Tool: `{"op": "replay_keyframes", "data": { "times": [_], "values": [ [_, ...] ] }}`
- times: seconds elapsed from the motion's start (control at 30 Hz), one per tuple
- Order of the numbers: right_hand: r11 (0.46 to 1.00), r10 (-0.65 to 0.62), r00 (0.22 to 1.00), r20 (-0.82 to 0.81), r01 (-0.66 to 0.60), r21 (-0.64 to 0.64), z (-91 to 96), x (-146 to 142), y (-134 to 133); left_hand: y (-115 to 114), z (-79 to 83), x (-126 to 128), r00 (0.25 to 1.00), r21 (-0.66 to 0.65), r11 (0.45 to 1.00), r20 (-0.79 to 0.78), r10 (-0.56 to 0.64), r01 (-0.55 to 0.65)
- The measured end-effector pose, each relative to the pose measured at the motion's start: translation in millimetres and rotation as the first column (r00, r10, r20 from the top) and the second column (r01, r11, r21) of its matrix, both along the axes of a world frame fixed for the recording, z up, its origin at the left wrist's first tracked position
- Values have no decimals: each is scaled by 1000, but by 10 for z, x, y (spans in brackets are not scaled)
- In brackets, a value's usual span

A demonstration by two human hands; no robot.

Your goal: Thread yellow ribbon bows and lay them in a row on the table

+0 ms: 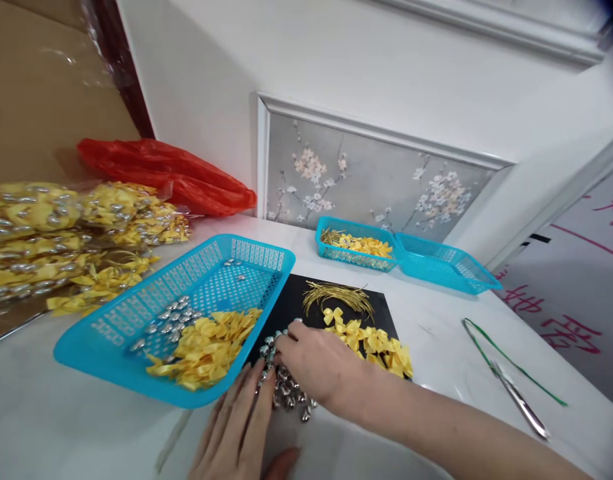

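Note:
My right hand (319, 363) reaches in from the right and rests on a heap of small silver bells (286, 390) at the near edge of a black mat (299, 300); its fingers are curled over the bells. My left hand (241, 427) lies flat with fingers stretched out, just left of the bells, touching the rim of a big blue basket (111, 347). On the mat lie yellow ribbon bows (376, 343) and a bundle of gold wire ties (339, 295).
The big blue basket holds yellow bows (206, 350) and silver bells (171, 317). Two smaller blue baskets (439, 263) stand at the back. Clear bags of finished bows (51, 233) and a red plastic bag (166, 170) lie left. Tweezers (519, 400) and green wire (506, 360) lie right.

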State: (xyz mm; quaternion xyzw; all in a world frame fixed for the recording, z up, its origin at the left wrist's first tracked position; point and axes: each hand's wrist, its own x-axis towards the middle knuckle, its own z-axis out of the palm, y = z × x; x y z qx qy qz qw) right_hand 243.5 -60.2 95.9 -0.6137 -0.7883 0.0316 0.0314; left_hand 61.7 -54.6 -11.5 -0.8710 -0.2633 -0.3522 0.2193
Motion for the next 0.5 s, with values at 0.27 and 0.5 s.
{"op": "replay_keyframes", "data": {
  "times": [0.27,0.5],
  "values": [
    [991,-110,960,-259,125,42,190,416,-271,34,44,89,996,-47,999,-83,10,-14],
    [752,-511,434,-742,643,-142,-73,641,-1660,57,151,224,997,-7,1000,-71,-15,15]
  ]
}}
